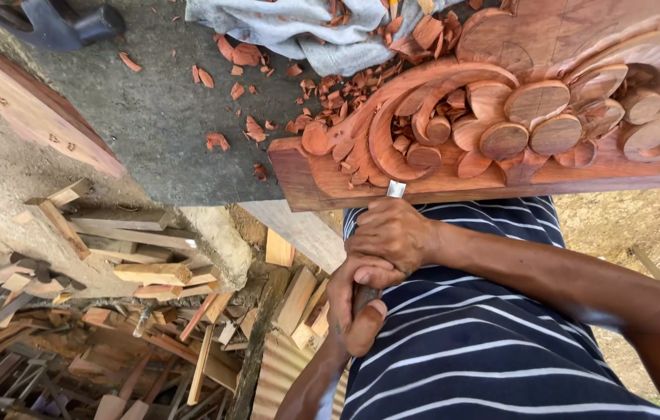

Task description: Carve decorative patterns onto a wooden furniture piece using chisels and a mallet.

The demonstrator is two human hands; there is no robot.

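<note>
both hands grip one chisel (394, 189) below the carved panel (501, 124). right hand (392, 233) clenched nearest the panel; left hand (361, 299) clenched behind it.

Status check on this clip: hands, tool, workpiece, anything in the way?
Right hand and left hand both gripping chisel. Blade tip at lower edge of carved wooden panel. Wood chips on bench, none blocking the blade.

My hands hide most of the chisel (396, 189); only its steel tip shows. The carved panel (516, 117) runs past the picture's right edge.
</note>
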